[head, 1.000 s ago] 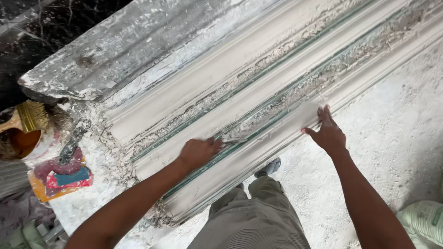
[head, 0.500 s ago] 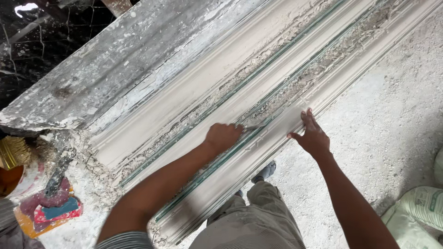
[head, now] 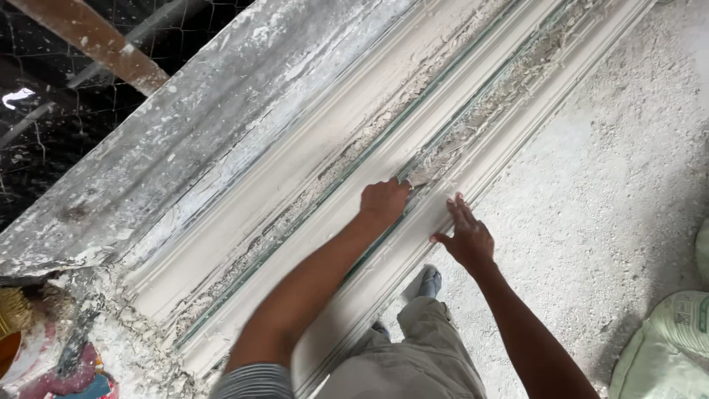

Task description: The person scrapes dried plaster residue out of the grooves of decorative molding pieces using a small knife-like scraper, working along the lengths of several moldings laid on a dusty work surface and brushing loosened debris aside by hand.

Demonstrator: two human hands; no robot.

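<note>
Both hands have moved further along the plaster moulding (head: pixel 310 222). Left hand (head: pixel 384 201) curled, fingers pressed into its groove; right hand (head: pixel 464 236) flat, fingers spread, on the near edge.

Moulding (head: pixel 325 199) off-white with thin green lines in its grooves; slab (head: pixel 185 140) grey, white-speckled; floor (head: pixel 628 185) pale grey, gritty; trousers (head: pixel 421 362) khaki; sleeve (head: pixel 255 380) grey-striped; sack (head: pixel 665 355) pale green; beam (head: pixel 96 48) brown
</note>
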